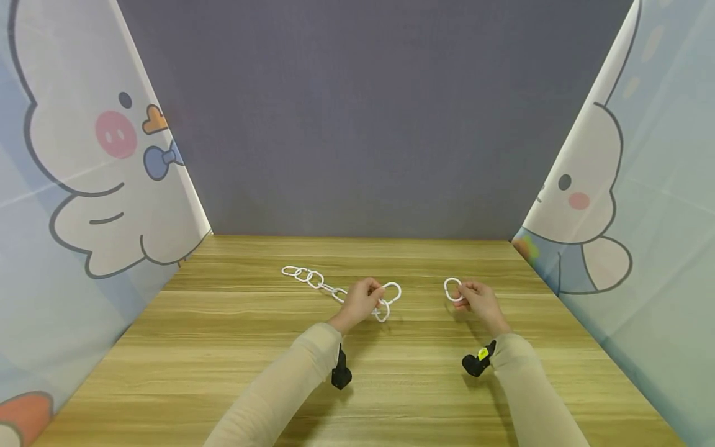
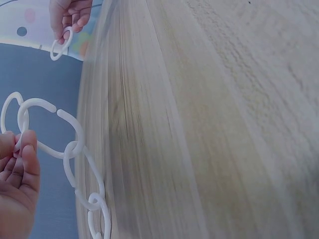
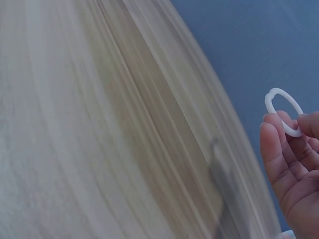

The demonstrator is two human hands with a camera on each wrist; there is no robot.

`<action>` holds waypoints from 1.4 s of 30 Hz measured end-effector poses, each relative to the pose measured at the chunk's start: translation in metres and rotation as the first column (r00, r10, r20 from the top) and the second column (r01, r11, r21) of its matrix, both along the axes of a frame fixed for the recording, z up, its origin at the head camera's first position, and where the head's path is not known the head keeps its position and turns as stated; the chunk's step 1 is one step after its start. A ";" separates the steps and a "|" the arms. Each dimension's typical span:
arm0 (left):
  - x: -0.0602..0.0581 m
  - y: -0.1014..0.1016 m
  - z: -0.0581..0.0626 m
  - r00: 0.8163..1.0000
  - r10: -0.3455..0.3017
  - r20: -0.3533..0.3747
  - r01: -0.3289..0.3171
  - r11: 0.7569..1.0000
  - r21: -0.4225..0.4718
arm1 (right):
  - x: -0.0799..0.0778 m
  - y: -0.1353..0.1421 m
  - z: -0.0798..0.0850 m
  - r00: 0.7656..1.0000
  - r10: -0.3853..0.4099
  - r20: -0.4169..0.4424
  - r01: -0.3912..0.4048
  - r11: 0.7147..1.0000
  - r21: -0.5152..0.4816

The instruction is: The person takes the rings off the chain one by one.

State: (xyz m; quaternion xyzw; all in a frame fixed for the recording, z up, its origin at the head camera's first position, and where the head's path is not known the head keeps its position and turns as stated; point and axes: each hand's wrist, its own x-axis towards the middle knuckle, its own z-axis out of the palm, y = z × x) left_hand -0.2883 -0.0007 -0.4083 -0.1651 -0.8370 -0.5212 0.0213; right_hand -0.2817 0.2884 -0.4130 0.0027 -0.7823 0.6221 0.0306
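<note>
White in colour, one chain (image 1: pixel 328 287) is pinched near its right end by the thumb and fingers of the left hand (image 1: pixel 360 299); seven links can be counted, part being covered by that hand. One loose link (image 1: pixel 445 288) is pinched in the fingertips of the right hand (image 1: pixel 480 300). The hands are held well apart, with a stretch of counter (image 1: pixel 416 372) left between them; its far edge is seen beyond both, its side edges well outside them. From the left hand the chain is stretched leftward and away, its long axis slanted, while its end link (image 1: pixel 400 290) is pointed toward the right hand. The loose link is held upright, slightly tilted, left of the right hand.
</note>
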 end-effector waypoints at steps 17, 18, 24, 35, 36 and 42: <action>-0.001 -0.002 -0.001 1.000 -0.014 -0.003 0.014 1.000 0.015 | -0.001 0.000 -0.006 0.999 0.015 0.028 -0.014 0.999 -0.031; -0.001 -0.002 -0.001 1.000 -0.013 -0.003 0.013 1.000 0.015 | -0.001 0.000 -0.006 1.000 0.020 0.024 -0.019 1.000 -0.023; 0.000 -0.002 -0.001 1.000 -0.011 0.002 0.011 1.000 0.015 | 0.000 0.000 -0.007 0.999 0.017 0.035 -0.017 1.000 0.012; 0.000 -0.002 -0.001 1.000 -0.009 0.004 0.009 1.000 0.020 | 0.001 0.003 -0.011 0.999 0.014 0.038 -0.015 0.999 0.030; 0.000 -0.002 -0.001 1.000 -0.008 0.005 0.008 1.000 0.020 | 0.001 0.003 -0.012 0.999 0.015 0.039 -0.016 0.999 0.028; 0.000 -0.002 -0.002 1.000 -0.006 0.009 0.005 1.000 0.021 | 0.001 0.004 -0.015 0.999 0.021 0.034 -0.022 0.999 0.027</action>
